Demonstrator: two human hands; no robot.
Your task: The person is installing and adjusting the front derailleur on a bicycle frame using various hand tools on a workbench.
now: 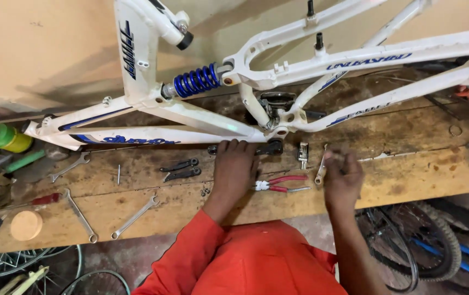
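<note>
Your left hand (234,166) lies palm down on the wooden tabletop (409,169) at the middle of the frame, its fingers (233,146) stretched out and close together, clamped on nothing; their tips touch the lower edge of the white bicycle frame (201,123) and the dark crank arm (267,148) just beside it. Your right hand (343,177) hovers to the right of centre, blurred, with its fingers (334,158) pinched together on a small part that is too blurred to name.

The bicycle frame lies on its side across the upper half of the picture, with a blue coil spring (196,80) near the top centre. Red-handled pliers (281,183) lie between your two hands, touching neither. A small silver wrench (320,173) rests just left of your right hand. Two black levers (181,169) sit left of your left hand. Farther left, three long spanners (134,217) are spread over the tabletop, along with a red-handled screwdriver (43,199) and a round wooden disc (26,225). A green and yellow can (6,137) stands at the left edge. Bicycle wheels (415,240) show below the tabletop at lower right.
</note>
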